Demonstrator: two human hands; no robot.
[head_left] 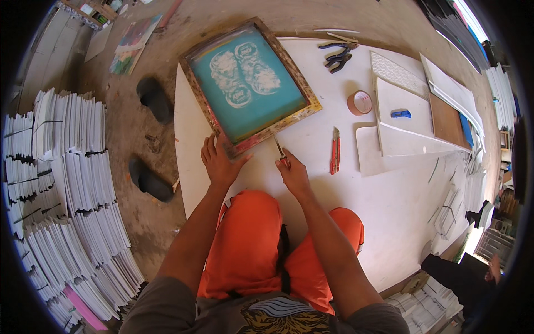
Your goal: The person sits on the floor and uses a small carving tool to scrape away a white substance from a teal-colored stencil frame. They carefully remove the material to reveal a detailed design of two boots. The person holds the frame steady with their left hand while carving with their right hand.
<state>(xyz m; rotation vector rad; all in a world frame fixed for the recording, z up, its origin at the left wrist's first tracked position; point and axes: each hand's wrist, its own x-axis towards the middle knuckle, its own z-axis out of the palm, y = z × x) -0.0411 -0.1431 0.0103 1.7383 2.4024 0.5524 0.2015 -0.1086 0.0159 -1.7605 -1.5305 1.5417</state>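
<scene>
A silk-screen printing frame (253, 86) lies tilted on the white board in front of me. Its wooden border is stained with paint, and its teal mesh carries two white printed shapes. My left hand (221, 163) rests against the frame's near left corner, fingers stretched and thumb spread apart. In my right hand (293, 173) is a slim tool with a metal blade (278, 146), pointing at the frame's near edge. Most of its handle is hidden by my fingers, and its exact kind cannot be made out.
On the white board (267, 209) lie a red utility knife (335, 151), a tape roll (361, 103), dark-handled pliers (337, 57) and a blue cutter (400, 114) on stacked sheets (409, 145). Black slippers (155, 100) and tall paper stacks (83, 183) are left. A person's dark sleeve (459, 278) shows lower right.
</scene>
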